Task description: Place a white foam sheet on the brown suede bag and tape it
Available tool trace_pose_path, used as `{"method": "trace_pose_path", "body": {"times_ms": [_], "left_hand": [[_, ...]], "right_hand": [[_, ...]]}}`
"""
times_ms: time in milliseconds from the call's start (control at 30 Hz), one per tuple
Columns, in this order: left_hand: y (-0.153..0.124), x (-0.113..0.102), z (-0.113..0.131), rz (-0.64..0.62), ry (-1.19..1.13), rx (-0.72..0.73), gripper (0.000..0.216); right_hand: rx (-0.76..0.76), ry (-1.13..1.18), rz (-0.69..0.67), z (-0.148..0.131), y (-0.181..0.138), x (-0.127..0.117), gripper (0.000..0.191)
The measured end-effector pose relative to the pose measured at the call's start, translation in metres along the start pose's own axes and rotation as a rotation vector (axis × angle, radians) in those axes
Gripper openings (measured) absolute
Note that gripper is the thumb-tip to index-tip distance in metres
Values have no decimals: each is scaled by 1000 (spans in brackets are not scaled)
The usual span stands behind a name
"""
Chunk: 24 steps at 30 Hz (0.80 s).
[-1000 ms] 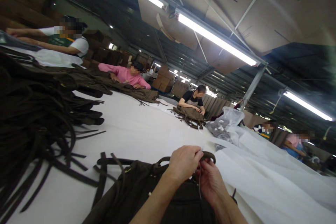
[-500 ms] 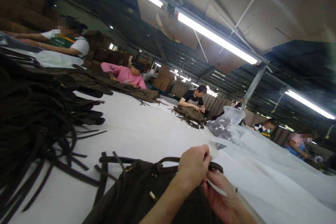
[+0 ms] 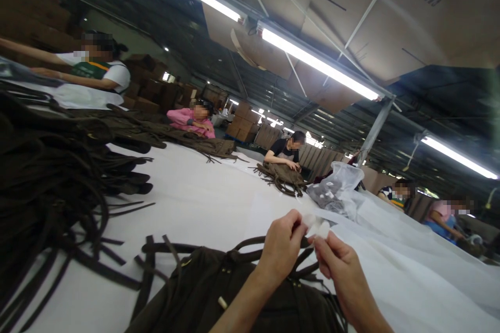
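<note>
A dark olive-brown fabric bag (image 3: 242,281) with straps and a looped handle (image 3: 250,242) lies on the white table right in front of me. Above its top edge, my left hand (image 3: 284,244) is closed, thumb and fingertips pinching a small white paper-like piece (image 3: 321,230). My right hand (image 3: 339,265) pinches the same piece, or one touching it, from the other side; I cannot tell which. Both forearms reach over the bag. A small pale toggle (image 3: 222,302) shows on the bag's front, beside my left forearm.
A large heap of similar dark bags (image 3: 42,182) with trailing straps covers the left side. Beyond my hands stands a clear plastic bag (image 3: 338,187) with dark contents. White sheeting (image 3: 410,255) spreads to the right. Several co-workers are along the tables, one handling another dark bag (image 3: 283,174).
My right hand has moved up and away from the handle, its fingertips now at the white piece beside my left. The white strip lying across my right hand is no longer there.
</note>
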<state>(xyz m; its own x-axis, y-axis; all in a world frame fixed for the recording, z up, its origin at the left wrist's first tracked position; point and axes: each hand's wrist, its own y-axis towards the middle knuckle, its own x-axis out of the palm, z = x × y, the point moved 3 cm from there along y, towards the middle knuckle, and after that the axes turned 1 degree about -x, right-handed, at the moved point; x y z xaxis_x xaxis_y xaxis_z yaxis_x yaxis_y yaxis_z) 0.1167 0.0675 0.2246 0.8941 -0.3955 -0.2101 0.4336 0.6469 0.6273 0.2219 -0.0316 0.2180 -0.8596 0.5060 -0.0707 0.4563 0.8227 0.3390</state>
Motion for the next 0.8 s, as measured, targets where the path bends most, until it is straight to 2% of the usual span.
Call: {"method": "trace_pose_path", "body": {"times_ms": [200,467,800], "left_hand": [[0,0,0,-11,-95,-16,15],[-1,-4,0,23,-105,-21,12],[0,-12,3,26,-79,36,13]], "right_hand": [[93,-47,-154,-7,12,12,43],[212,-49,-127,-5,18,15,46],[185,80,-150,-5,18,23,41]]}}
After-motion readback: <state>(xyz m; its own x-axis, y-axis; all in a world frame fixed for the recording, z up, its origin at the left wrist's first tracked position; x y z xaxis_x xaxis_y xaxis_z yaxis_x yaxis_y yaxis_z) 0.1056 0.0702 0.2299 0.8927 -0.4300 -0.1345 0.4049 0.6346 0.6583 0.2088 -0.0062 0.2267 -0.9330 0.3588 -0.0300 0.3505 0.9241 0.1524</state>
